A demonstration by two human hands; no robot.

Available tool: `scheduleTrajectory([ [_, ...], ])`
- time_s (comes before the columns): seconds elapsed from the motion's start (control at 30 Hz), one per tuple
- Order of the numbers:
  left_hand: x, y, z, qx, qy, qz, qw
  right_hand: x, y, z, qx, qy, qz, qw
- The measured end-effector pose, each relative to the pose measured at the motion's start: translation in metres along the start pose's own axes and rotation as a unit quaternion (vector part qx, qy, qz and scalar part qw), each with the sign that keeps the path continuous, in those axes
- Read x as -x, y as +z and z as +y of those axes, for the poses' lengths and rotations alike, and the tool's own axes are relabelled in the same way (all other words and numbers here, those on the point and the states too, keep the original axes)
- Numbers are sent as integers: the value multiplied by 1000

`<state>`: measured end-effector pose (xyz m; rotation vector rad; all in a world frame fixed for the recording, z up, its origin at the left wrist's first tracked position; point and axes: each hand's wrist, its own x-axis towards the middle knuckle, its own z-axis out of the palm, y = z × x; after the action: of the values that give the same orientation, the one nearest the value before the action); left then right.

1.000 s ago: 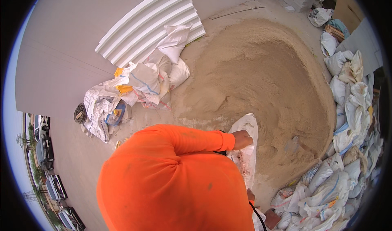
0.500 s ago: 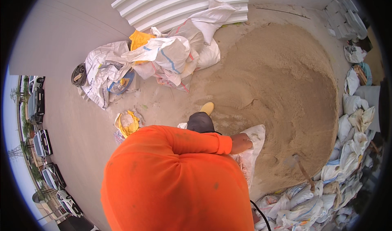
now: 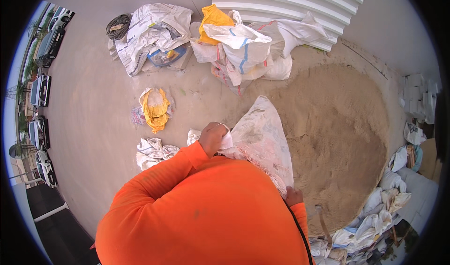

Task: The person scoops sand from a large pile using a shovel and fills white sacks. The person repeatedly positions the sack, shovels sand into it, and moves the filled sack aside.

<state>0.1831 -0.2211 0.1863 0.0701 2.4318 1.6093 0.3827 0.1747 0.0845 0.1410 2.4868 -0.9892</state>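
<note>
A white woven sack (image 3: 262, 129) with pinkish, frayed patches hangs slack in front of my body. My left hand (image 3: 213, 137) is closed around a bunched edge on its left side. At the sack's lower right edge is my right hand (image 3: 294, 196), fingers closed on the material and partly hidden by the sack and sleeve. Crumpled white sacks (image 3: 152, 151) lie on the ground beside my left forearm. A broad sand pile (image 3: 337, 138) spreads out just right of the sack.
Several filled white sacks (image 3: 365, 223) line the pile's right side, near a wooden tool handle (image 3: 324, 225). Toward the far side lie loose sacks (image 3: 246, 44), a coiled rope (image 3: 118, 27) and corrugated white sheeting (image 3: 290, 2). A yellow bag (image 3: 156, 109) rests on the left floor.
My view has turned toward the right. My left hand has moved left with the sack edge, and the sack now stretches out wider. My right hand has come into view on it.
</note>
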Motion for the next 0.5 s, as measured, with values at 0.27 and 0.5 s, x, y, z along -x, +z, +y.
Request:
scheduleTrajectory([
  [0.27,0,-178,-22,-158,64,266,949,-183,6,-184,22,-200,-48,978],
  [0.5,-194,-321,-67,-209,176,413,869,-371,85,-321,-185,-21,-18,982],
])
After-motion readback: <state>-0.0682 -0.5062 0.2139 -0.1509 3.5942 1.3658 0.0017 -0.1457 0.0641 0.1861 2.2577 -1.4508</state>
